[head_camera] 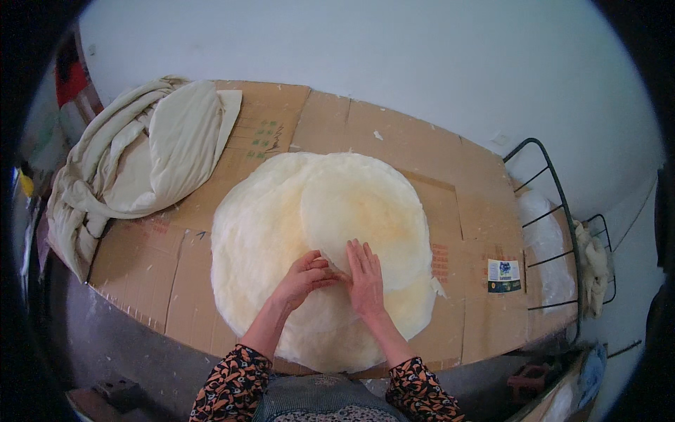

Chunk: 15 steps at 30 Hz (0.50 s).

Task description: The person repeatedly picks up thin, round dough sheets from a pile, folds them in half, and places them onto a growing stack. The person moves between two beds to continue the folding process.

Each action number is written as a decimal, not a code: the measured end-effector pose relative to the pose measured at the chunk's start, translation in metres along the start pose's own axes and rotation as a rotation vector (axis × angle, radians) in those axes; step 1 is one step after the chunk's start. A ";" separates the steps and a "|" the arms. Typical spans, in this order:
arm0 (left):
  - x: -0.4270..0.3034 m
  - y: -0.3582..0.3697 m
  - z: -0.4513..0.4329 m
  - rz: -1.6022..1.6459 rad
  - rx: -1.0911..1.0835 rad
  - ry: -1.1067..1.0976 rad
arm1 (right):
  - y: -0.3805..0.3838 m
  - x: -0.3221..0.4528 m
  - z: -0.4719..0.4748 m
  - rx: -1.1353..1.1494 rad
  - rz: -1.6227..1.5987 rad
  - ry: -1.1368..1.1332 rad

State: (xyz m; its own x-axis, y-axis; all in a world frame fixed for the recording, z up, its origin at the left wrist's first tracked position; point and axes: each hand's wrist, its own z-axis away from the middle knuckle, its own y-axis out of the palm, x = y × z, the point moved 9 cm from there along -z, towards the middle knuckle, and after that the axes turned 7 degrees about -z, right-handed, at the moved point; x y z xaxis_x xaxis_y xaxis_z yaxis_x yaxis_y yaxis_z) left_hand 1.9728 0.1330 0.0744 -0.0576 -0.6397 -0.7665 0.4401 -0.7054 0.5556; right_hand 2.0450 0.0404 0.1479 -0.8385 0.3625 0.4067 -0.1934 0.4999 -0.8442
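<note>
Several overlapping rounds of fluffy cream-white fibre wadding (253,227) lie in front of me, with thin, uneven edges. A smaller round of wadding (364,211) sits on top at the right, yellowish in its middle. My right hand (365,279) rests flat near this round's lower edge, fingers extended and close together. Beside it, my left hand (306,277) bends its fingers over the wadding, and their tips meet my right thumb. Whether a bit of fibre is pinched between the left fingers cannot be seen.
Cardboard sheets (485,211) cover the work surface. Crumpled cream cloth (179,142) lies at the far left. A dark metal rail frame (564,211) stands at the right end, with clear plastic wrapping (543,248) behind its bars. A white wall (369,53) borders the back.
</note>
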 end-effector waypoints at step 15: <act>0.029 -0.092 0.170 -0.052 -0.475 -0.072 | -0.127 -0.022 -0.084 -0.161 0.030 0.201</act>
State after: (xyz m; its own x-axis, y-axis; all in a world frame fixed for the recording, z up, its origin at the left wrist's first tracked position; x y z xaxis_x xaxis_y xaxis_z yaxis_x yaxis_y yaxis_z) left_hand 1.7780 0.1277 0.0559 -0.1448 -0.6383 -0.7561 0.7943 -0.5306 0.2958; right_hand 2.1312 0.0353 0.2754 -0.7216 0.5197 0.4574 -0.0728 0.6000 -0.7967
